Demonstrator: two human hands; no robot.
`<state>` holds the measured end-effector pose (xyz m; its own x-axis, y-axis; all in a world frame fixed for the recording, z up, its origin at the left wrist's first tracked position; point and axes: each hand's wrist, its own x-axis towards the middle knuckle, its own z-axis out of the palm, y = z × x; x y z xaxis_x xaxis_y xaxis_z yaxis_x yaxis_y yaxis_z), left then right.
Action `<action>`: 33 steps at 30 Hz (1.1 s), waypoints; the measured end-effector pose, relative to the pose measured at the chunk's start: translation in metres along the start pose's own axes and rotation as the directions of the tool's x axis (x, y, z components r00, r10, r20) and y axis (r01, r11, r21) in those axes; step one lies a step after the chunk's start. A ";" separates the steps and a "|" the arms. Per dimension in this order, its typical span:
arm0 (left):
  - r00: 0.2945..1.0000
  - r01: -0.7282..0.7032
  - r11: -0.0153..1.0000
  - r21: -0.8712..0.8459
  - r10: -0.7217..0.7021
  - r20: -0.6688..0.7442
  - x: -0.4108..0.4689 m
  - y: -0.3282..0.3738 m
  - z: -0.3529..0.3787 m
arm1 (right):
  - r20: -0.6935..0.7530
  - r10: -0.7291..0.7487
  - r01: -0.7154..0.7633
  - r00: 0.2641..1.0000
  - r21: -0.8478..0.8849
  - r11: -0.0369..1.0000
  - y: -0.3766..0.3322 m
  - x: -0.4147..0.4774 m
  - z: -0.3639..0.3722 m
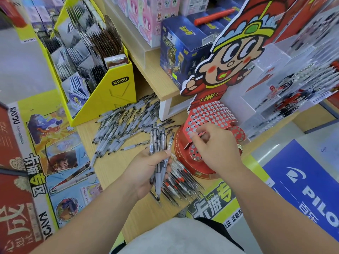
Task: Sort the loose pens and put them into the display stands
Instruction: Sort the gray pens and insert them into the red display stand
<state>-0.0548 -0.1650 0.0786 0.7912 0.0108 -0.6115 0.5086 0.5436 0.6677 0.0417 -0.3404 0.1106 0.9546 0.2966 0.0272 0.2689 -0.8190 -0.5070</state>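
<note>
From the head camera, the left hand (146, 173) grips a bundle of pens (159, 143). Its fingers (167, 154) are curled round the grey grips, with the thumb pressed across the front. The bundle's long axis runs nearly straight away from the person: the writing tips point back toward the body, below the fingers, and the clicker ends fan out a little beyond them.

The right hand (216, 149) hangs over the red stand (211, 112), a panel full of round holes. Its fingers (197, 142) are bent, with the tips drawn together just above the holes. They may be pinching something small, but the blur makes it impossible to tell.

Beyond the left fingers and to their left, loose pens (124, 125) lie scattered on the table (113, 167), mostly slanting away to the right. Directly under the left fingers is a second heap of pens (181, 180), some with red parts. They lie side by side, slanting toward the person's right.

A yellow box (117, 92) of card packs stands past the loose pens. A cartoon figure (234, 55) rises behind the red stand, beyond the right fingers.
</note>
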 end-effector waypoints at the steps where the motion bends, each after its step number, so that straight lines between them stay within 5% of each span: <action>1: 1.000 -0.012 1.000 0.025 0.012 0.011 -0.001 0.000 0.002 | 0.053 0.032 -0.037 0.998 0.100 0.994 -0.008 -0.005 -0.002; 5: 0.998 -0.051 0.991 0.125 0.045 0.052 -0.003 0.001 0.011 | 0.333 0.129 -0.282 0.934 0.466 0.838 -0.024 -0.015 -0.001; 16: 0.995 0.005 0.994 0.106 -0.016 0.103 -0.007 0.001 0.016 | 0.403 0.236 -0.467 0.884 0.752 0.466 -0.009 -0.017 -0.010; 25: 0.998 -0.042 0.971 0.237 0.032 0.047 -0.001 -0.008 0.042 | 0.313 0.336 -0.454 0.888 0.716 0.530 0.014 -0.025 -0.019; 29: 1.000 0.018 0.991 0.136 -0.019 0.009 -0.002 -0.016 0.053 | 0.337 0.366 -0.484 0.868 0.738 0.470 0.027 -0.021 -0.029; 33: 0.992 0.027 0.996 0.084 -0.016 -0.126 0.006 -0.026 0.048 | 0.174 0.372 -0.362 0.912 0.768 0.529 0.052 -0.010 -0.045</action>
<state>-0.0468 -0.2195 0.0774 0.7335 0.1079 -0.6711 0.5565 0.4715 0.6841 0.0518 -0.4079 0.1226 0.9482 0.0510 -0.3136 -0.3019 -0.1630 -0.9393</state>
